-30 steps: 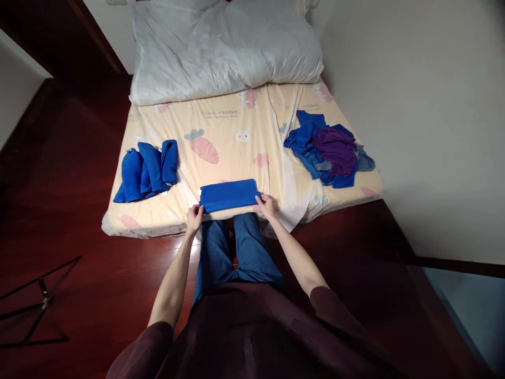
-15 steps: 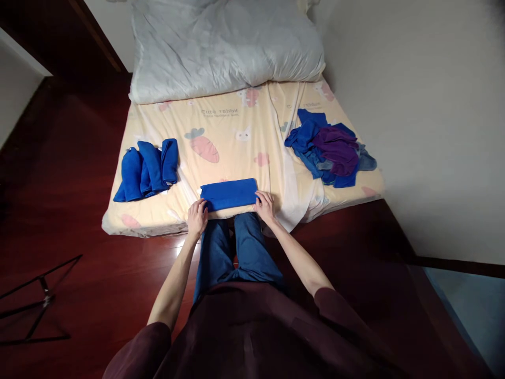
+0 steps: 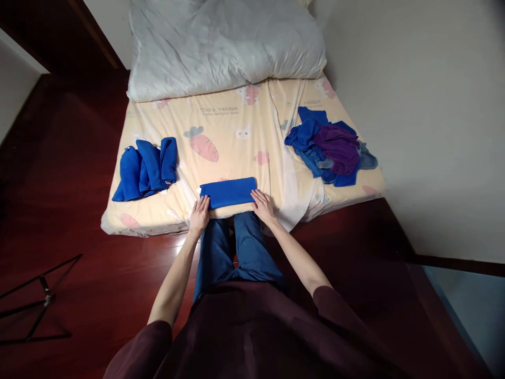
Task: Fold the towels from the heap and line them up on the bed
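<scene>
A blue towel (image 3: pixel 229 192), folded into a long flat strip, lies at the bed's front edge before my legs. My left hand (image 3: pixel 200 211) rests on its left end, fingers stretched out over the cloth. On the right end, my right hand (image 3: pixel 262 204) lies with its fingers laid flat. Neither hand grips the cloth. To the left stand several rolled or folded blue towels (image 3: pixel 150 166), side by side. A loose heap of crumpled blue cloths (image 3: pixel 310 138) with a purple cloth (image 3: pixel 339 147) on top sits to the right.
The bed (image 3: pixel 229 150) has a pale yellow sheet with carrots and rabbits. A large grey-white bundle of bedding (image 3: pixel 224 50) lies across its far part. A white wall (image 3: pixel 414 116) borders the right side. Black stand legs (image 3: pixel 45 300) are on the dark red floor at left.
My fingers have gone from holding the folded towel's near corners to lying flat on its ends. The towel and both piles stay in place.
</scene>
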`<state>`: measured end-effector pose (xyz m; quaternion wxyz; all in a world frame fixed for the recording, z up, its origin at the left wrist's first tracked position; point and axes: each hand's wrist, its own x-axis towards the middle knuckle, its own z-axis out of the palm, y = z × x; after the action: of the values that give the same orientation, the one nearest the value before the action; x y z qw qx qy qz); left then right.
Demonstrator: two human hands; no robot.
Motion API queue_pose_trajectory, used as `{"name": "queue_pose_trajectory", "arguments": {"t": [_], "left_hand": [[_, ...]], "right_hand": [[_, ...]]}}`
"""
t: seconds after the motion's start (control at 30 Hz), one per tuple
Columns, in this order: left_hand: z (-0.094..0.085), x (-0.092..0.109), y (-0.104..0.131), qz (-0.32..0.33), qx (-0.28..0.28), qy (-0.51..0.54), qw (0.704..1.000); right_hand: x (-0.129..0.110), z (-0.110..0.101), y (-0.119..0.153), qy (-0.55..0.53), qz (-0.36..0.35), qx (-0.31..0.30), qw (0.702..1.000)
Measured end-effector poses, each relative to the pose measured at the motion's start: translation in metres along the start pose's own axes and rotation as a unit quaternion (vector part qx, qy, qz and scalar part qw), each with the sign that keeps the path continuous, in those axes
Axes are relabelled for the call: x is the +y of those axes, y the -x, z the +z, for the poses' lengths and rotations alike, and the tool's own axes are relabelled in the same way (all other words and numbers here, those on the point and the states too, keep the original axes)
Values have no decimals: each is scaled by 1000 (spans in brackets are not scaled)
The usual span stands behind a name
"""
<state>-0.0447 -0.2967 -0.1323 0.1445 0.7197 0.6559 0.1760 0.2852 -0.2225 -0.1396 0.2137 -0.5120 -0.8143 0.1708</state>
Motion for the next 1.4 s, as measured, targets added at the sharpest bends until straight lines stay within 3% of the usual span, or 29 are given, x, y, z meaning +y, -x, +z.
{"name": "queue_pose_trajectory", "arguments": {"t": [0.17,0.37,0.63,0.8,1.0,1.2,1.4], "left_hand": [[3,0,-6,-19,5,1,1000],[-2,-6,-9,4,-4,-13,1000],[-14,0,15,21,-29,-68,997],[-13,-12,23,17,-8,19,1000],[-9,-32,14,11,30,169,985],[-7,-32,16,-34,66,210,975],[-11,-33,13,-43,55,222,973]], "right_hand": [[-2,4,-9,7,22,-6,1000],[1,2,-23,28,23,-31,999],[-3,-15,4,27,-8,-52,998],[2,-17,11,-66,13,-32,997],[21,-5,2,-212,110,26,971],[28,1,0,-258,127,50,956],[28,-1,-2,-271,127,47,953]]}}
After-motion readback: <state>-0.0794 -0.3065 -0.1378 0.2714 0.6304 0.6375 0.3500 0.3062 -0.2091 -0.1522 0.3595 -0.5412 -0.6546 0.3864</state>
